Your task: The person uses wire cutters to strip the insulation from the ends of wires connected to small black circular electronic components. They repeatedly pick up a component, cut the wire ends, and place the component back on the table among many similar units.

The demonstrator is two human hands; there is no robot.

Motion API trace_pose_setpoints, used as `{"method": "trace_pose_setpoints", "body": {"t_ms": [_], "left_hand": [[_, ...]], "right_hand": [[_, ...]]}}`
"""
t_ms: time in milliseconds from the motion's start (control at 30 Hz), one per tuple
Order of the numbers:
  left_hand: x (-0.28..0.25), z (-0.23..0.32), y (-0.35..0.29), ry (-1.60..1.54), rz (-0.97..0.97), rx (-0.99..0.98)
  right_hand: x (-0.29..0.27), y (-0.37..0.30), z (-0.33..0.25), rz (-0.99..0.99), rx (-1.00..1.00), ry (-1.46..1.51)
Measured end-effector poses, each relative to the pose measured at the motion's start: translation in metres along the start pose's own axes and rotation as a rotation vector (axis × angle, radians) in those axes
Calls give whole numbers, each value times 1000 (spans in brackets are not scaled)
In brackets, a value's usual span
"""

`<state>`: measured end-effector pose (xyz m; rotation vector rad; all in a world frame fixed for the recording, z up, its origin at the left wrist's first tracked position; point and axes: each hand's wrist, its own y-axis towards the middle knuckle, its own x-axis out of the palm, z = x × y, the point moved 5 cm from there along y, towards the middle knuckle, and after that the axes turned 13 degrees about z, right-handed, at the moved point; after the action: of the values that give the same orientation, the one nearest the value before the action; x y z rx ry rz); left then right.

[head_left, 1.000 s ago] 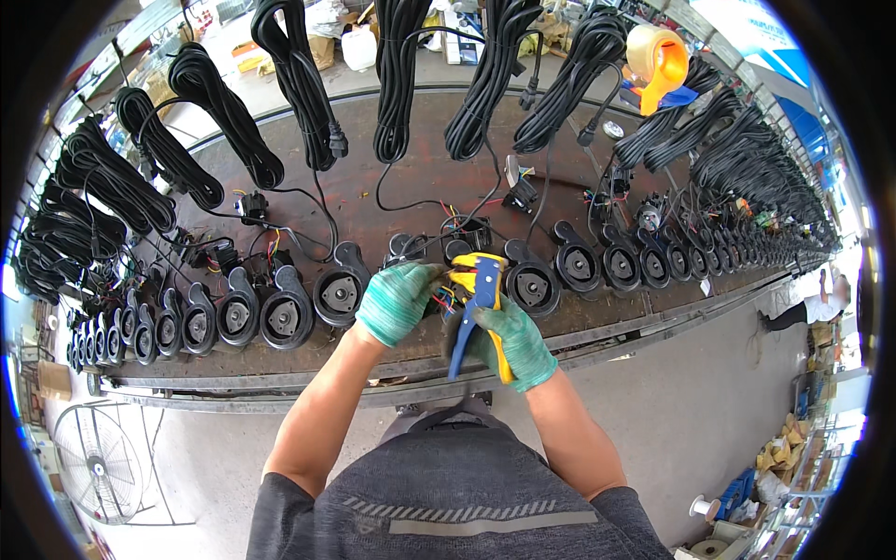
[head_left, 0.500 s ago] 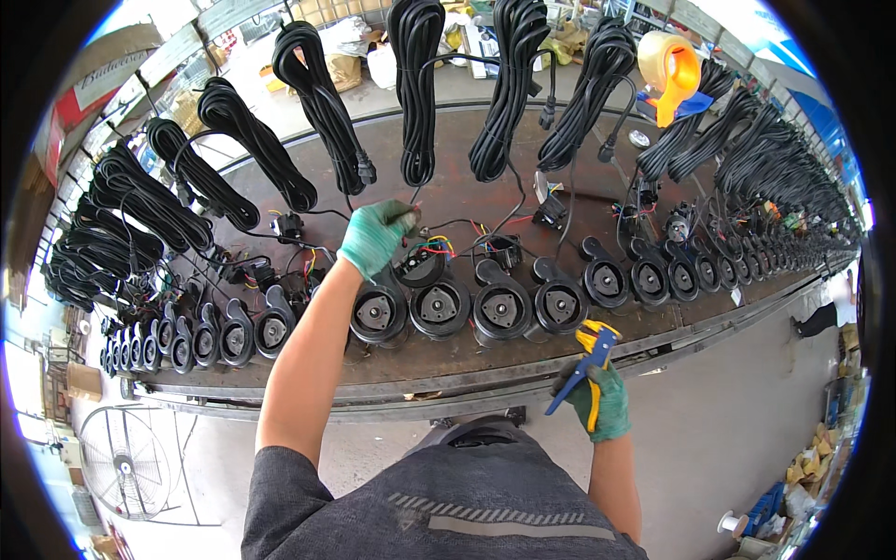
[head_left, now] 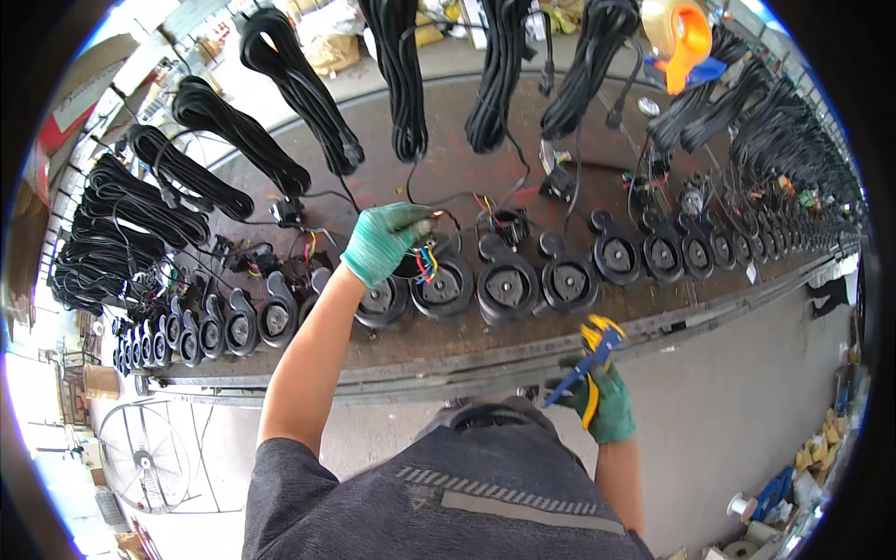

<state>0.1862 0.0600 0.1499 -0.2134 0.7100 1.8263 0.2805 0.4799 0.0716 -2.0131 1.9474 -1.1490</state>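
My left hand (head_left: 385, 241), in a green glove, reaches over the bench with thumb and fingers pinched on a thin black cable (head_left: 456, 230) near its end. Right beside those fingers are red, blue and yellow wires (head_left: 427, 265) above a round black motor housing (head_left: 442, 287). My right hand (head_left: 609, 411), gloved in green too, is closed around a blue and yellow wire stripper (head_left: 592, 360) in front of the bench edge. The stripper's jaws point up and away from me. Part of the housing below my left hand is hidden.
A long row of black fan housings (head_left: 506, 287) lines the near side of the bench (head_left: 448, 350). Coiled black power cords (head_left: 397, 84) lie along the far side. An orange tape dispenser (head_left: 689, 47) sits at the back right. A large floor fan (head_left: 143, 459) stands lower left.
My left hand has shifted slightly right and the pinched cable now bends beside it. The view has tilted a little; my right hand still grips the wire stripper.
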Motion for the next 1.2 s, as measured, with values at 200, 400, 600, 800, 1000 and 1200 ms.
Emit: {"method": "trace_pose_setpoints", "body": {"t_ms": [200, 400, 600, 800, 1000, 1200], "left_hand": [[42, 27, -50, 250, -22, 238], [47, 34, -73, 351, -94, 343], [46, 38, -79, 334, -29, 284], [50, 42, -78, 268, -33, 285], [57, 41, -78, 288, -24, 253], [61, 40, -78, 307, 11, 278]], "right_hand": [[70, 14, 5, -191, 57, -135], [125, 30, 9, -393, 82, -132], [136, 46, 16, -314, -9, -235], [153, 36, 8, -402, -33, -253], [148, 48, 17, -284, -72, -199], [148, 53, 19, -309, -12, -197]]}}
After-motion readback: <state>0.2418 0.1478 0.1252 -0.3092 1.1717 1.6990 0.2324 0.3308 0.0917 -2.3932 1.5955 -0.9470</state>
